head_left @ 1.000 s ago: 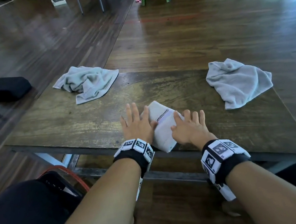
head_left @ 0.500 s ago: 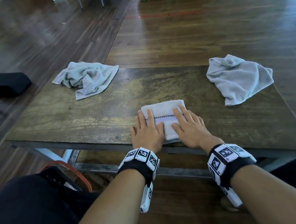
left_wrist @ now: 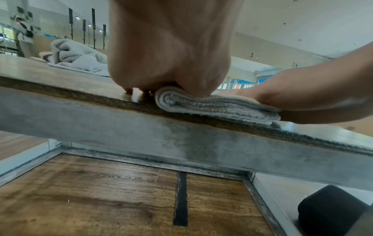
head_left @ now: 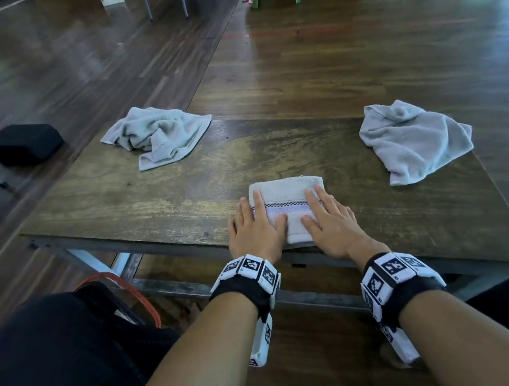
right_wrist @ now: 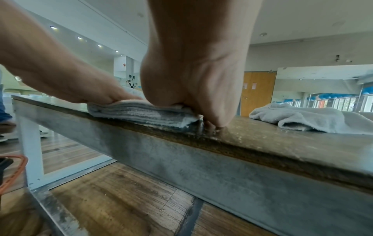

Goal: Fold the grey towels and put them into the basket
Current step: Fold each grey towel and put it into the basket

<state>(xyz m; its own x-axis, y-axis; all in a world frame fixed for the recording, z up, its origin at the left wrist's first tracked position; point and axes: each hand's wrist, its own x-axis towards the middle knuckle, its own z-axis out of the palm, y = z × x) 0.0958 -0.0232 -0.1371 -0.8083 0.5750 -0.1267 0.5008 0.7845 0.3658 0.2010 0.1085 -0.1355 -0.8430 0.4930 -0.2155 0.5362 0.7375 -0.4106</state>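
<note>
Dark wood flooring all around a worn wooden desk (head_left: 148,206) on a grey metal frame. Both hands lie flat with straight fingers, left hand (head_left: 257,227) and right hand (head_left: 327,219) pressing a folded grey towel with a checkered stripe (head_left: 288,202) at the near edge. Crumpled grey towels sit at the far left corner (head_left: 160,134) and right edge (head_left: 414,139).

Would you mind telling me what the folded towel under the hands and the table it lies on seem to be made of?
Folded towel: looks like looped terry cloth, probably cotton; fuzzy pile shows along the stacked layers, with a woven checked band across the top.

Table: top looks like worn, dull wood or a wood-grain board, scuffed and streaked; the rail beneath looks like grey painted metal, though that is less certain.
</note>
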